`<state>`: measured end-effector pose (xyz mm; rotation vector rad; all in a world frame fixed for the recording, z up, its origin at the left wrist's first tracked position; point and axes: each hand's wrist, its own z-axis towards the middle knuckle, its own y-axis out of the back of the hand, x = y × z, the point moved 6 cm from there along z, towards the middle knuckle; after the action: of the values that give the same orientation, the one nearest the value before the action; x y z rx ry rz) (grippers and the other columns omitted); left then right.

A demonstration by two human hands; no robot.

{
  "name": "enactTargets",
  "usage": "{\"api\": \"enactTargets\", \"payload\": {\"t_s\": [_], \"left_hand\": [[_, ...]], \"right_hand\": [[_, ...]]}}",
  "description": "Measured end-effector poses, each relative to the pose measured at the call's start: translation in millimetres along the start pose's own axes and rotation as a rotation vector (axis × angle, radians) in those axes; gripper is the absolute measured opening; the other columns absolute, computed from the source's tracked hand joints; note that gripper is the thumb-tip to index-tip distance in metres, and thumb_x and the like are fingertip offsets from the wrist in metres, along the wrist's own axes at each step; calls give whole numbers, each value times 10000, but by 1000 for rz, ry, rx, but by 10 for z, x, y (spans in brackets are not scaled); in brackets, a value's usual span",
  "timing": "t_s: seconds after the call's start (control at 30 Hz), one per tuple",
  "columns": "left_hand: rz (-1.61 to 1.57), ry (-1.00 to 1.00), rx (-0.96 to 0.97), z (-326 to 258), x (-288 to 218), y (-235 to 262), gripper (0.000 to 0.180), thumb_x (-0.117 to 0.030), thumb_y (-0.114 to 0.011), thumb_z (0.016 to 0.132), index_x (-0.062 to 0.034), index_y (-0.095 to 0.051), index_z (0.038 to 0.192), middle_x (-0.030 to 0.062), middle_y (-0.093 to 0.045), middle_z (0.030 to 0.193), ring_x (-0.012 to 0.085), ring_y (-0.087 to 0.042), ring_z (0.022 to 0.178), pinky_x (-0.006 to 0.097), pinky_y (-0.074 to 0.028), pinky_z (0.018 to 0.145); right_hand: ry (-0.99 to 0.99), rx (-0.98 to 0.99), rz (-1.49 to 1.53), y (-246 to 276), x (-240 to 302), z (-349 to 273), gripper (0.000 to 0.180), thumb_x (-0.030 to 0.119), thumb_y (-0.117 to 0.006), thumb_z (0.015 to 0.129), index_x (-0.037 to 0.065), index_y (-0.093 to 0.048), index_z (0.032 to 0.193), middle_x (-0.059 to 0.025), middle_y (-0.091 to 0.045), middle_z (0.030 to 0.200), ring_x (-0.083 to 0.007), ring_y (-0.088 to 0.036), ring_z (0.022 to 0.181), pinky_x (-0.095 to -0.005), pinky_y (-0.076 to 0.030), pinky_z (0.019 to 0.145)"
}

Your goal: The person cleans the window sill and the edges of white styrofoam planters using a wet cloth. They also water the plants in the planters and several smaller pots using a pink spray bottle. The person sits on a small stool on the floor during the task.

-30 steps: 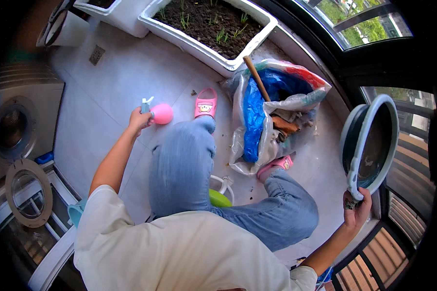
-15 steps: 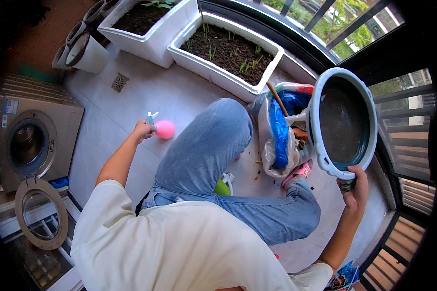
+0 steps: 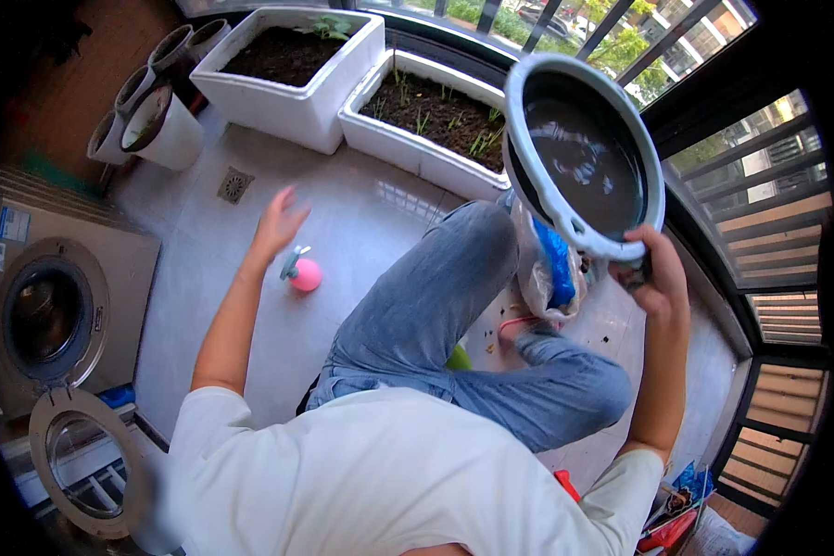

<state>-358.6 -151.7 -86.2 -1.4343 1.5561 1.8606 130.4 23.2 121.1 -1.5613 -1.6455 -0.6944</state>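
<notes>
My right hand [image 3: 663,275] grips the near rim of a pale blue-grey plastic basin [image 3: 654,199], held up and tilted. Dark, shiny contents like murky water lie in it. Something dark shows by those fingers, too unclear to name. My left hand [image 3: 281,225] is empty, slightly blurred, its fingers apart. Just below it, a pink spray bottle [image 3: 306,275] with a grey-green head stands on the tiled floor. Partly behind the basin is a plastic bag [image 3: 539,283] with blue plastic in it.
Two white foam planters [image 3: 343,123] [image 3: 417,153] with soil and sprouts line the far side. Several pots [image 3: 178,139] stand at the far left. A washing machine [image 3: 125,306] has its round door [image 3: 42,435] swung out. Barred windows [image 3: 760,195] bound the right; dark crumbs [image 3: 491,345] dot the floor.
My left hand has let go of the spray bottle and opened above it. With my right hand, the basin has moved up and left, now over the bag and the planter's corner.
</notes>
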Motion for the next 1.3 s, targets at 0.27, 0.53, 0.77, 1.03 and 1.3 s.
{"api": "enactTargets", "payload": {"t_s": [0.27,0.53,0.77,1.03,1.3], "left_hand": [[-857,222,399,76,-2422,-120,715,-477,-542,810,-13,-287,1292,200,-454,1166,293,-519,1052,422,-499,810],[-853,364,300,499,-1423,-425,346,-50,-547,744,-6,-442,1071,127,-539,919,234,-587,822,411,-516,745],[-978,589,-6,242,11,-1026,371,77,-461,686,11,-434,1050,131,-534,918,255,-577,783,452,-513,684],[-1139,818,-135,-117,1694,-1846,361,135,-457,642,75,-436,998,154,-511,888,295,-557,813,419,-502,712],[-1166,918,-48,55,2503,-1960,403,121,-455,678,132,-371,1072,216,-481,1027,351,-516,958,463,-429,889]], "right_hand": [[-10,134,-63,-978,-42,460,140,82,-605,687,61,-491,765,-41,-505,666,-128,-494,555,-240,-392,461],[-54,485,-369,-1751,-563,1454,243,188,-602,750,6,-551,903,-94,-590,871,-186,-580,757,-292,-470,686],[-96,372,-474,-1283,-755,2251,335,163,-622,779,50,-531,1081,-48,-571,985,-146,-542,910,-268,-435,779],[-61,235,-209,-16,-287,1943,269,199,-559,846,66,-513,1075,-74,-568,986,-158,-552,927,-270,-454,767],[8,86,119,940,-65,1818,275,196,-554,840,92,-496,1088,-55,-533,883,-124,-506,746,-225,-449,641]]}}
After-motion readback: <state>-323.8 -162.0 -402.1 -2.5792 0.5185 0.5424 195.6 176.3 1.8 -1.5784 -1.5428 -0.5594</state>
